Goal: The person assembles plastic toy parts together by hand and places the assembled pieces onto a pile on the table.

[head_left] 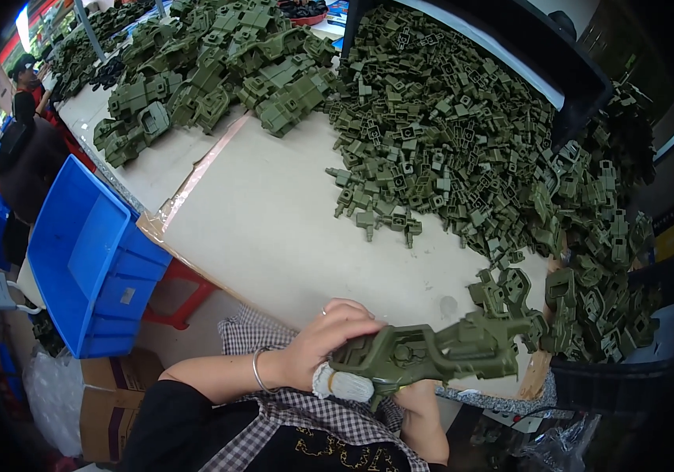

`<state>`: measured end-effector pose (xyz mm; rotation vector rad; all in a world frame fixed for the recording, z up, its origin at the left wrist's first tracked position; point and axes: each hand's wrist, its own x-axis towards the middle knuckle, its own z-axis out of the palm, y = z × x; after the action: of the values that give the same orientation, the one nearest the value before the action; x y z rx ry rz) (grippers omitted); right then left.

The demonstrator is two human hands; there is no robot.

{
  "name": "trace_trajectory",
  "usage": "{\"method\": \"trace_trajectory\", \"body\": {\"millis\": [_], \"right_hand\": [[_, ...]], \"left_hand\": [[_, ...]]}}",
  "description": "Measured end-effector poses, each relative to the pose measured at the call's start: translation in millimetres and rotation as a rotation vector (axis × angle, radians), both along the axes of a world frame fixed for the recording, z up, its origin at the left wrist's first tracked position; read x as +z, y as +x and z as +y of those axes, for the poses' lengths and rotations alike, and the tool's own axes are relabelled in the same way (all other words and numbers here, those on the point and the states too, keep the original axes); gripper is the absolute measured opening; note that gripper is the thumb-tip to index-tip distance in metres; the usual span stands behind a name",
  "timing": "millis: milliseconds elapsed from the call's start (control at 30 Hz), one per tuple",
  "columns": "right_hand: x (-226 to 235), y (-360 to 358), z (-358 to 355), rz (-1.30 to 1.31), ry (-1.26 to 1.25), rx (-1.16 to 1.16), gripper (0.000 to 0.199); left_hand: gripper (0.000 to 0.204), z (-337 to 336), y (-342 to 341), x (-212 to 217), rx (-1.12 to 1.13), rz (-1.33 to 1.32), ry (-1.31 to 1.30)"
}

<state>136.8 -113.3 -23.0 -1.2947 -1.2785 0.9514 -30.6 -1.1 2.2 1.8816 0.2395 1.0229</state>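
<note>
Head cam, only one view here: the left hand [329,338] is wrapped over the back end of an olive-green plastic toy gun body [439,352], thumb in a white fabric finger cot [342,385]. The right hand [419,409] is mostly hidden under the part, so I can't tell if it's gripping or just propping it up. The piece sits right at the near edge of the pale worktable [274,228], just above the lap.

It looks like a rigid moulded shell, probably light and a bit slick, so holding it at the thick rear block seems smarter than at the thin front end. Heap of small green parts [447,134] covers the right of the table, bigger mouldings [211,71] at the far left, blue bin [89,252] beside the table.
</note>
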Motion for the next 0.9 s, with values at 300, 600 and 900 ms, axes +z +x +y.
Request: {"method": "trace_trajectory", "body": {"millis": [300, 600, 900], "right_hand": [[-46, -20, 11, 0.497, -0.133, 0.104, 0.035], [-35, -29, 15, 0.380, -0.072, -0.026, 0.035], [-18, -34, 20, 0.249, -0.009, -0.134, 0.035]], "left_hand": [[0.060, -19, 27, -12, 0.008, -0.108, -0.273], [0.059, -27, 30, -20, 0.136, -0.162, -0.337], [0.057, -20, 35, -19, -0.047, -0.253, -0.570]]}}
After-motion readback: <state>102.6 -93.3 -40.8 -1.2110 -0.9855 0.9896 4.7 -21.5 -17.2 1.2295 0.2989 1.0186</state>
